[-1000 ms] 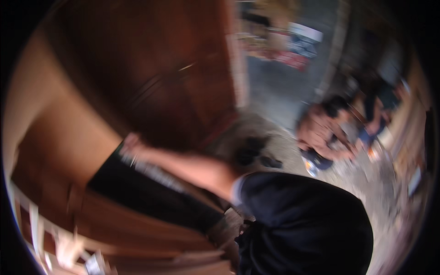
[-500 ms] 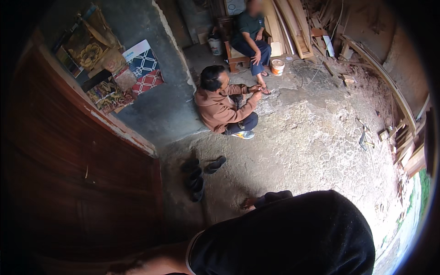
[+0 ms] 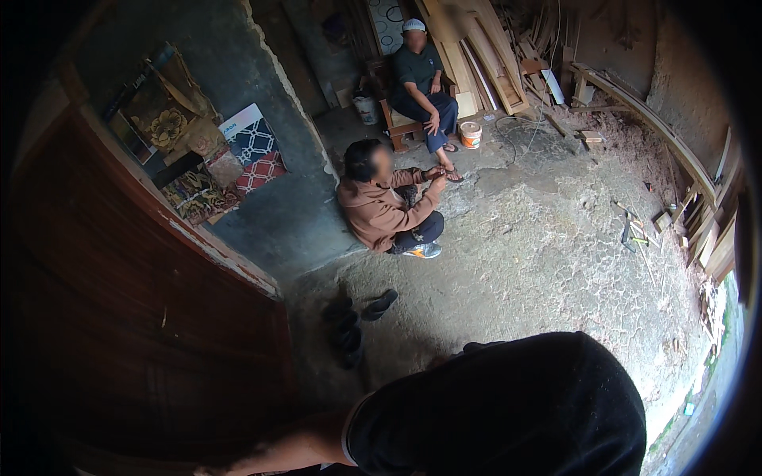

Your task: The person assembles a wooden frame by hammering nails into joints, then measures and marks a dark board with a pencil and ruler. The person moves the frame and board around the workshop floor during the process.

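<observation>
My black-shirted torso [image 3: 508, 412] fills the bottom of the view. My bare left forearm [image 3: 294, 448] stretches from it toward the lower left, along the foot of a large dark brown wooden panel [image 3: 119, 317]. My left hand [image 3: 213, 469] sits right at the bottom edge, dim and mostly cut off, so its fingers cannot be made out. Nothing of my right hand shows.
A person in a brown hoodie [image 3: 381, 214] crouches on the dirt floor. Another person in dark clothes [image 3: 421, 83] sits on a stool by a white bucket [image 3: 471, 135]. Sandals [image 3: 379, 305] lie near the panel. Planks [image 3: 476, 47] lean at the back, and tools [image 3: 631, 230] lie at right.
The view has swung from the wooden panel to the yard and the two people. My left arm, earlier raised against the wood, now lies low at the bottom edge.
</observation>
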Demonstrator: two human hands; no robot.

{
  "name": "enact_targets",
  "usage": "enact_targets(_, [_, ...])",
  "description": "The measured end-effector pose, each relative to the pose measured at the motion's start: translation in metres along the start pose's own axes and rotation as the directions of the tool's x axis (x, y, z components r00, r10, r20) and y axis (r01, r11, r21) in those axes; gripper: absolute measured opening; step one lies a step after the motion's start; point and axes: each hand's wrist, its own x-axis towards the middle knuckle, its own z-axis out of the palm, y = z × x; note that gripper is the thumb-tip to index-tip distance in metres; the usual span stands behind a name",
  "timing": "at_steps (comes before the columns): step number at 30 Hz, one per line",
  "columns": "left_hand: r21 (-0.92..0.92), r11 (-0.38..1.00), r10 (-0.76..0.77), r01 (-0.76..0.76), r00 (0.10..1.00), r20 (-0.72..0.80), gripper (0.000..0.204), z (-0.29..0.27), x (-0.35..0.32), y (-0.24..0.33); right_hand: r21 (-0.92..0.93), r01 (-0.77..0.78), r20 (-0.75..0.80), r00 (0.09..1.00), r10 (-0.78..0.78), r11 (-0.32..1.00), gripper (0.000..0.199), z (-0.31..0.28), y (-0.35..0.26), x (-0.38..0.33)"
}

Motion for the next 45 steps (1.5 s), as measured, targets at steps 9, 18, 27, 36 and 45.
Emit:
enact_targets(9, [-0.068, 0.998, -0.006, 0.004, 0.999, -0.032, 0.026, -0.018, -0.009, -0.018, 0.130, 0.207, 0.017, 0.977, -0.211, 0.970, 0.028, 0.039, -0.096, 0.102])
enact_targets(18, [-0.534, 0.839, -0.015, -0.103, 0.977, -0.211, 0.024, -0.063, -0.090, -0.176, 0.165, 0.349, -0.185, 0.930, -0.318, 0.923, 0.029, 0.076, -0.150, 0.178])
enact_targets(27, [-0.804, 0.434, -0.146, -0.405, 0.849, -0.507, 0.025, 0.006, -0.141, -0.220, 0.219, 0.356, -0.145, 0.933, -0.330, 0.908, 0.032, 0.035, -0.159, 0.161])
enact_targets(36, [-0.783, 0.324, 0.001, -0.532, 0.827, -0.562, 0.023, 0.028, -0.123, -0.226, 0.164, 0.211, -0.004, 0.977, -0.214, 0.964, 0.032, 0.030, -0.166, 0.162])
enact_targets(45, [-0.754, 0.274, 0.187, -0.597, 0.802, -0.567, 0.029, 0.003, -0.089, -0.191, 0.140, 0.332, 0.135, 0.927, -0.350, 0.933, 0.031, 0.019, -0.171, 0.157])
